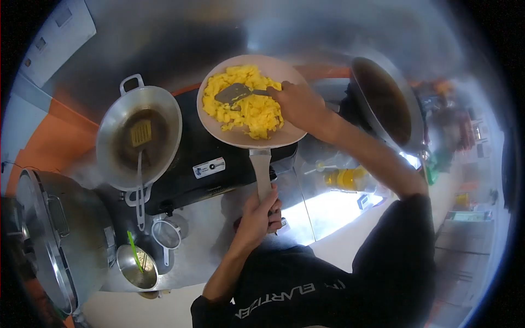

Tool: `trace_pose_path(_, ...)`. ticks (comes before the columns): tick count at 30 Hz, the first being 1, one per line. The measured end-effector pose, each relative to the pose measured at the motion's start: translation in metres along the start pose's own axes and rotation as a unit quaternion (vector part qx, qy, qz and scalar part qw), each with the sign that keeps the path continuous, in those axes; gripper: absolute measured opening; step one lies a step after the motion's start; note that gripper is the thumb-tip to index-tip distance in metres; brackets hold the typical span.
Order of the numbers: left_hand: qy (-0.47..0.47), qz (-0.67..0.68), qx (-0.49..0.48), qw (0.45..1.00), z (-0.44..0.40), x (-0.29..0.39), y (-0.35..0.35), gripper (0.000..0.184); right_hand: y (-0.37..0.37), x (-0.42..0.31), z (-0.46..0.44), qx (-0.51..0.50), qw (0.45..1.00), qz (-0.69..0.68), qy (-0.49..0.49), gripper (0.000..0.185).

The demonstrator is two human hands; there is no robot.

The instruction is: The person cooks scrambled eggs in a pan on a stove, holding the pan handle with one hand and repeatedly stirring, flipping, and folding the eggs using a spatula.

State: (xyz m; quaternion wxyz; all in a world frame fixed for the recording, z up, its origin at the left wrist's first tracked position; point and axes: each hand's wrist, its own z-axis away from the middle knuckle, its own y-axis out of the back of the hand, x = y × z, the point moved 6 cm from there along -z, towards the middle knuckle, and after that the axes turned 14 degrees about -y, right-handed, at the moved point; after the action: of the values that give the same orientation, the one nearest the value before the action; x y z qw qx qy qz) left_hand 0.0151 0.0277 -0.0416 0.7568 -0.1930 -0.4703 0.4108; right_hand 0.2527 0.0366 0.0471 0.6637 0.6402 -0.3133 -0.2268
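A light frying pan holds yellow scrambled egg over the black stove. My left hand is wrapped round the pan's handle, below the pan. At the pan's right side, my right hand grips a grey spatula, its blade resting on the egg and pointing left. Bits of egg stick to the blade.
To the left, a metal wok holds dark liquid and a slotted turner. A big lidded pot, a small bowl and a strainer stand lower left. Another wok and yellow bottles are right.
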Motion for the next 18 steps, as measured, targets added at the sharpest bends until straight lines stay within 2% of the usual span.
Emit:
trace_pose_path(3,-0.03,0.034,-0.003,0.999,0.0,-0.002,-0.003,0.022,0.016,0.02,0.006,0.028,0.999,0.002,-0.025,0.035)
trace_pose_path(6,-0.047,0.057,0.024,0.997,0.001,-0.001,-0.006,0.021,0.059,0.041,0.026,0.096,0.986,0.023,0.134,0.036)
trace_pose_path(8,-0.039,0.057,0.019,0.997,0.002,-0.001,-0.006,0.02,0.104,0.036,0.049,-0.03,0.999,-0.039,0.019,0.035)
trace_pose_path(10,-0.035,0.053,0.004,0.998,0.002,-0.001,-0.005,0.02,0.105,0.034,0.07,-0.102,0.994,-0.031,-0.024,0.036)
trace_pose_path(12,-0.035,0.043,-0.021,0.998,0.0,-0.004,-0.005,0.02,0.045,0.052,0.082,-0.12,0.992,0.046,0.006,0.04)
trace_pose_path(14,-0.032,0.039,-0.029,0.998,-0.001,-0.009,-0.007,0.022,-0.009,0.052,0.08,0.058,0.996,-0.058,0.038,0.051)
trace_pose_path(16,-0.032,0.021,-0.035,0.999,-0.001,-0.012,-0.01,0.023,-0.027,0.034,0.064,0.072,0.996,-0.05,-0.003,0.06)
trace_pose_path(18,-0.038,-0.009,-0.033,0.999,0.0,-0.012,-0.011,0.023,-0.03,0.014,0.042,0.065,0.995,-0.069,-0.039,0.049)
